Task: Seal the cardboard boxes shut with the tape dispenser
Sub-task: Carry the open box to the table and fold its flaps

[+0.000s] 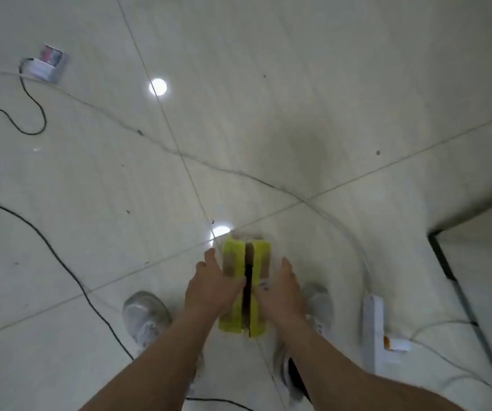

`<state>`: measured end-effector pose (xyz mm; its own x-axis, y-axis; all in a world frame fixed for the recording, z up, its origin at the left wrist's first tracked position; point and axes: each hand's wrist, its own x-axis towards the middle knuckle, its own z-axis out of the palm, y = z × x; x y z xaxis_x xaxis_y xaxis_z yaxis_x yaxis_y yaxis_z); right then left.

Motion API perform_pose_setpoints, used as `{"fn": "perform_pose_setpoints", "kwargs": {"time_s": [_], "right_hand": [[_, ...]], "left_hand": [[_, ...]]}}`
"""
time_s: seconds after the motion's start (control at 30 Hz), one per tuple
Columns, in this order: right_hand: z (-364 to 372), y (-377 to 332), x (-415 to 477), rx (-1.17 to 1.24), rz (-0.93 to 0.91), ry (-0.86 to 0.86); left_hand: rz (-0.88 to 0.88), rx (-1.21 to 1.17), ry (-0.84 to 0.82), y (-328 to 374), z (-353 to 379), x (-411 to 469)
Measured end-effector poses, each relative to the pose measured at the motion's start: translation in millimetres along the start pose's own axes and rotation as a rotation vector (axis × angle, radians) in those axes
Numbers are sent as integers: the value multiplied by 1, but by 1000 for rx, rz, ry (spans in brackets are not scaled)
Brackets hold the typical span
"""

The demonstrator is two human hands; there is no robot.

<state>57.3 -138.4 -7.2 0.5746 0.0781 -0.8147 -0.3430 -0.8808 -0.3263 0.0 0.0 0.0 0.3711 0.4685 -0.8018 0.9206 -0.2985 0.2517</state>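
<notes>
A black cable (58,256) trails well left of the left hand (209,289), whose straight fingers press the yellow cardboard box (259,253), flaps slightly parted, against the flat-fingered right hand (283,295). A white power strip (372,327) lies farther right.

Bare floor (298,99) lies open beyond the box (261,256). 2 shoes (145,317) flank it; a black cable (58,256) crosses at left, and a white power strip (373,327) lies right.
</notes>
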Motion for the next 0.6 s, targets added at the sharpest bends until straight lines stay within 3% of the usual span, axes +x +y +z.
{"fn": "perform_pose_setpoints", "kwargs": {"time_s": [0.23,0.6], "right_hand": [[43,26,50,-40,-48,-166],[15,-14,7,-133,-173,-14]], "left_hand": [[60,60,-15,-21,65,57],[161,-68,52,-6,15,16]]}}
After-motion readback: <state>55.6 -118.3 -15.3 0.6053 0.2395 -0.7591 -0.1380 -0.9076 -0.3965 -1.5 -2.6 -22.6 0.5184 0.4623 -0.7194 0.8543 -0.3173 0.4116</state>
